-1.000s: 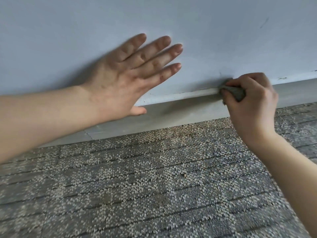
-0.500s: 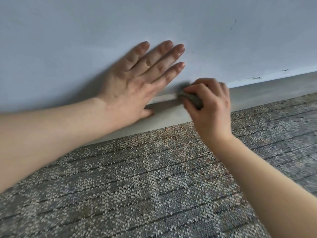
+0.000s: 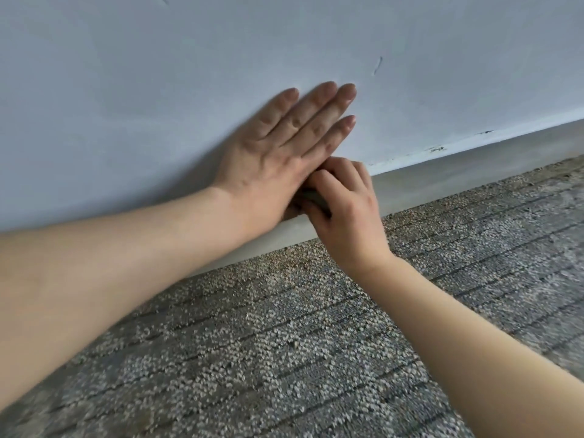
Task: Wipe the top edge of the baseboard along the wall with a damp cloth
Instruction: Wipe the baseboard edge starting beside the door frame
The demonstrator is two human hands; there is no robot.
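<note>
A grey baseboard [image 3: 448,175] runs along the foot of the pale blue wall [image 3: 158,90], rising to the right. My left hand [image 3: 284,153] lies flat on the wall with straight fingers, its heel over the baseboard's top edge. My right hand [image 3: 344,210] grips a small dark grey cloth [image 3: 314,197] and holds it against the baseboard's top edge, right beside my left palm. Most of the cloth is hidden in my fingers.
Grey speckled carpet [image 3: 316,343] covers the floor up to the baseboard. Dark specks [image 3: 437,149] sit on the top edge of the baseboard to the right of my hands. A thin scratch [image 3: 377,64] marks the wall above.
My right hand has slid the cloth leftward along the baseboard's top edge until it meets my left palm. My left hand stays pressed on the wall.
</note>
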